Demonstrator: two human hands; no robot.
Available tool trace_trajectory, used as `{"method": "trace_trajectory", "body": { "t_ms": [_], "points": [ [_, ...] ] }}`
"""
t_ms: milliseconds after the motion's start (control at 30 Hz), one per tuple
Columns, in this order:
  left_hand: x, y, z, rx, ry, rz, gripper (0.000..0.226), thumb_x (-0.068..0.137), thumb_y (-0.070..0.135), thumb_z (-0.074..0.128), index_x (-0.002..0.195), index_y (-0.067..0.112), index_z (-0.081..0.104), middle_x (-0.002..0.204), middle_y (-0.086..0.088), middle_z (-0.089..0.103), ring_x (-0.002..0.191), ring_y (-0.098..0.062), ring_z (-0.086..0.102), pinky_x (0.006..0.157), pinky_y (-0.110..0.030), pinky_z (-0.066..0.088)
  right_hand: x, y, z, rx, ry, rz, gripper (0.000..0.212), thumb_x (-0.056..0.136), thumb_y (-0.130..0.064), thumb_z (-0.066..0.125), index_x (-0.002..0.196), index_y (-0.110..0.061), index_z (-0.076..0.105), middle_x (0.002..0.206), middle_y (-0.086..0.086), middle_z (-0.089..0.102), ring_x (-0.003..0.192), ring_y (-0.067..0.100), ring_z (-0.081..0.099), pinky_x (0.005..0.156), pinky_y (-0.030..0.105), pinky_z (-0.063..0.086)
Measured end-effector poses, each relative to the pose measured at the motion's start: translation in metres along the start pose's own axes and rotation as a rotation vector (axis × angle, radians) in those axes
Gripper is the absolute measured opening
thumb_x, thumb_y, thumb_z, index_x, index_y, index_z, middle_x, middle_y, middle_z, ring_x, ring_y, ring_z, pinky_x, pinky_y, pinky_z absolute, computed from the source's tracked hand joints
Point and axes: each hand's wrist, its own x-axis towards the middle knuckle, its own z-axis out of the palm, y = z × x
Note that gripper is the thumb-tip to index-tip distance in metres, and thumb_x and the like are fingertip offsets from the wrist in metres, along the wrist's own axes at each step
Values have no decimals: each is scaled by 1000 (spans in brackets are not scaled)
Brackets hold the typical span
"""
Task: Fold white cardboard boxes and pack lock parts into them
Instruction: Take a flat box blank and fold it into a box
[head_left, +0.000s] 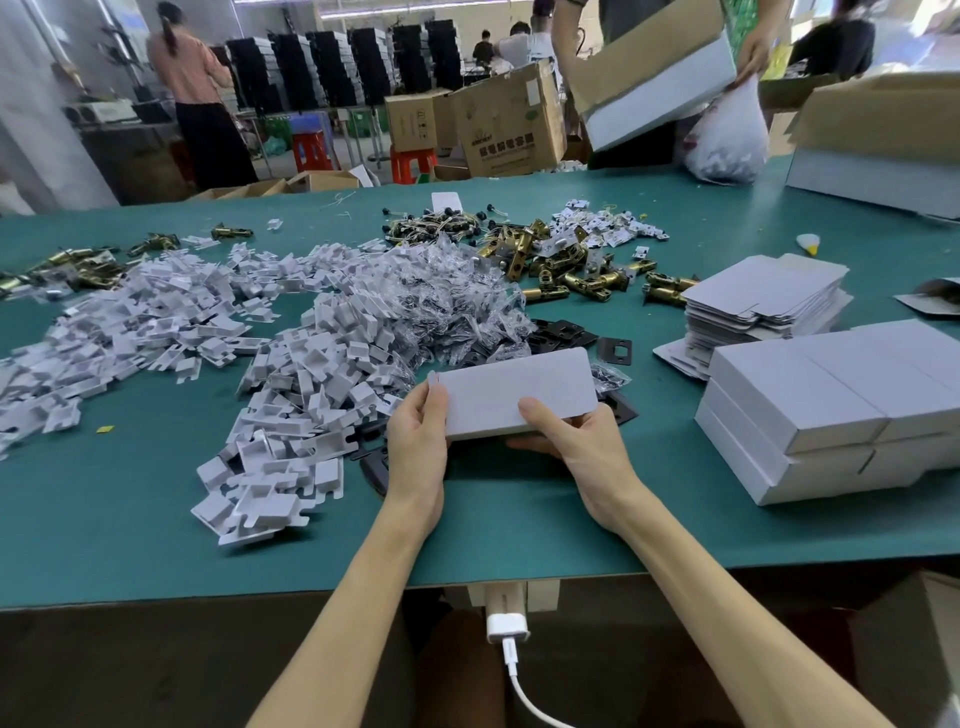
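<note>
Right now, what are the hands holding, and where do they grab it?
A white cardboard box. The left hand grips its left end; the right hand pinches its near edge, thumb on top.

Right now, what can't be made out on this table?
Head view only.
Contents of the white box: its top face hides them.
Fingers of the left hand and right hand: partly under the box.
Some black plates: partly covered by the box.
The folded box stack: cut by the right edge.
Print on the brown carton: too blurred to read.

Green table (156, 519) w/ white inserts (291, 374), brass latches (571, 270), flat blanks (769, 296).
</note>
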Motion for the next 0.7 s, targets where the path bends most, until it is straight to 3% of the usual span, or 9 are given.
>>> {"method": "trace_trajectory", "body": {
  "t_ms": [100,333,467,567,700],
  "points": [
    [1,-1,0,18,17,7,28,109,35,51,104,18,72,102,-7,70,94,-20,60,89,-48,49,-1,0,0,-18,-4,-6,10,93,-10,72,101,-15,76,108,7,78,101,24,73,78,36,62],
    [3,-5,-1,38,62,15,30,112,30,46,96,18,68,95,-6,66,88,-20,57,84,-43,47,-3,1,1,-160,-56,-16,11,93,-16,75,104,-16,77,108,4,78,101,24,73,90,51,60],
    [1,-1,-1,-43,70,-9,28,111,26,49,98,18,73,95,-1,72,89,-15,62,87,-43,49,-5,0,1,-122,-38,-7,11,92,-16,76,102,-22,77,110,3,77,104,23,73,91,47,59],
    [-2,3,0,-88,-5,-34,28,110,28,51,108,15,76,107,-7,76,98,-19,66,94,-45,53,-4,-3,-1,17,0,7,18,93,-13,73,109,-20,73,113,6,76,106,27,72,80,40,61],
    [0,8,0,-238,-3,-140,24,108,15,53,123,14,72,122,-6,76,108,-18,70,95,-34,60,-4,-4,0,24,-16,0,20,93,-13,73,112,-18,71,114,7,76,106,25,72,77,35,61]
  ]
}}
